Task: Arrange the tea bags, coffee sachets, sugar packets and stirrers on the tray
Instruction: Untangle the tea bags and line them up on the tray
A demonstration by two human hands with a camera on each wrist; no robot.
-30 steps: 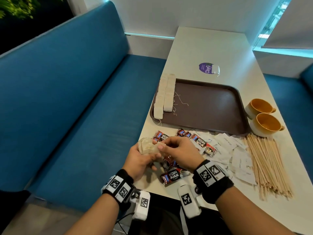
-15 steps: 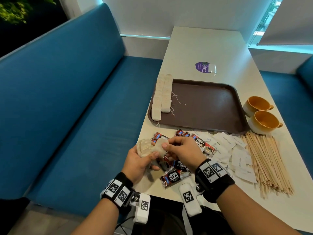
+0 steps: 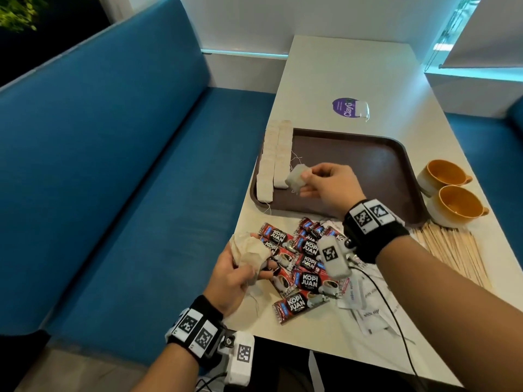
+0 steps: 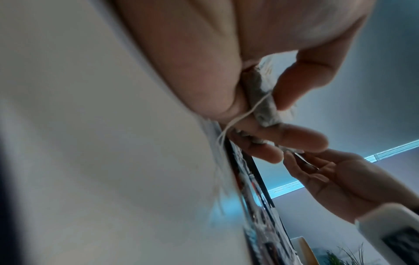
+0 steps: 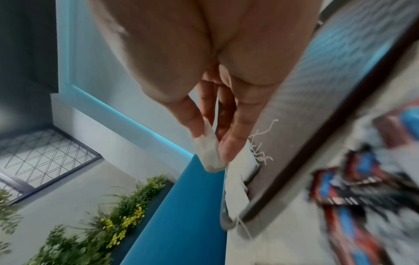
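The right hand (image 3: 328, 182) pinches a single tea bag (image 3: 295, 176) between thumb and fingertips (image 5: 231, 143) and holds it over the left part of the brown tray (image 3: 368, 154), just beside the near end of two rows of tea bags (image 3: 276, 157) laid along the tray's left edge. Whether the held bag touches the rows cannot be told; in the right wrist view it hangs clear of the tray floor, and loose strings (image 5: 263, 143) lie on the tray next to it. The left hand (image 3: 232, 275) grips a bunch of tea bags (image 3: 249, 251) at the near left edge of the table (image 3: 353, 66); the palm hides how many. In the left wrist view the curled fingers (image 4: 294, 86) clamp the bunch, a string (image 4: 244, 114) trails from it, and the rest of that view is blurred.

Coffee sachets (image 3: 308, 278) lie in a loose heap on the table between the tray and the person, partly covered by the right wrist camera. White sugar packets (image 3: 368, 312) lie to their right, mostly hidden under the right forearm. Wooden stirrers (image 3: 452, 250) fan out on the table right of the forearm, their near ends hidden behind it. Two yellow cups (image 3: 450, 193) stand just beside the tray's right edge. A purple sticker (image 3: 345, 107) sits beyond the tray, its print only partly legible.
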